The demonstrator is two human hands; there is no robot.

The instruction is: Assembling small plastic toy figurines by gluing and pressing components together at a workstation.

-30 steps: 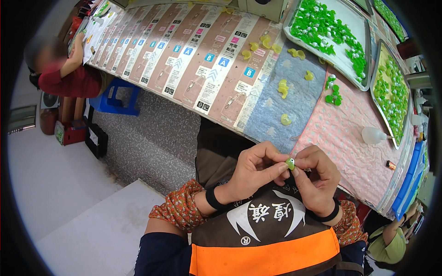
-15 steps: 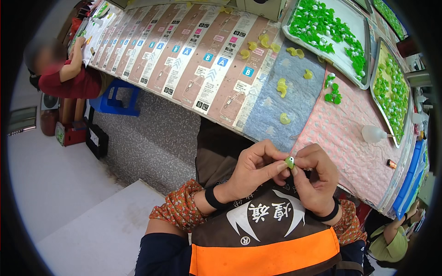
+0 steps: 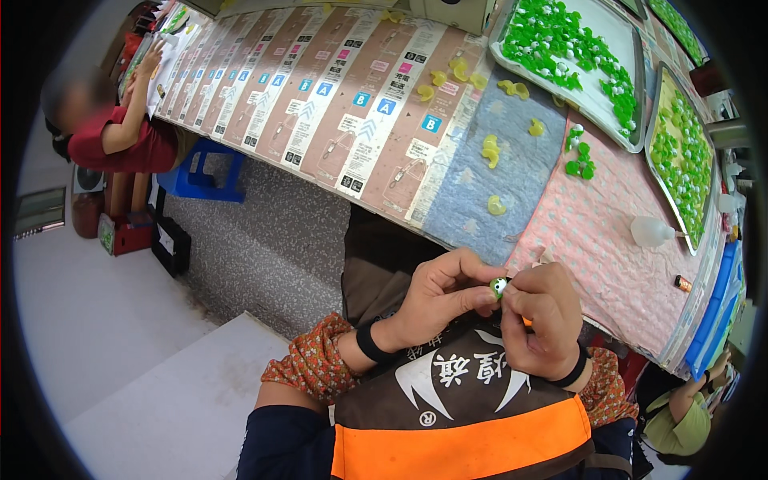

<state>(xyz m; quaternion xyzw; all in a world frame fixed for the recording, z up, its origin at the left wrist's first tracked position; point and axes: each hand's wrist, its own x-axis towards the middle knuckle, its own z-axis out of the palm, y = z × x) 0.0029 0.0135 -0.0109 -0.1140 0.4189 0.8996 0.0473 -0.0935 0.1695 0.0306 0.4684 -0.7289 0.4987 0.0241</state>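
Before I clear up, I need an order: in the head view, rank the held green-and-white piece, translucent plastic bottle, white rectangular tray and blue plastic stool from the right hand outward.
1. held green-and-white piece: just left of the right hand
2. translucent plastic bottle: right side
3. white rectangular tray: upper right
4. blue plastic stool: far left

Left hand (image 3: 448,298): pinches a small green-and-white piece (image 3: 498,288) between thumb and finger.
Right hand (image 3: 546,314): curled, fingertips against the piece's right side.
Blue cloth (image 3: 464,196): carries loose yellow pieces (image 3: 490,152).
Pink cloth (image 3: 600,248): beside the blue one; bears a few green pieces (image 3: 582,166) and a translucent bottle (image 3: 650,231) lying on its side.
White tray (image 3: 590,102): bright green pieces with white parts.
Co-worker in red (image 3: 128,144): at the table's far left, near a blue stool (image 3: 204,186).
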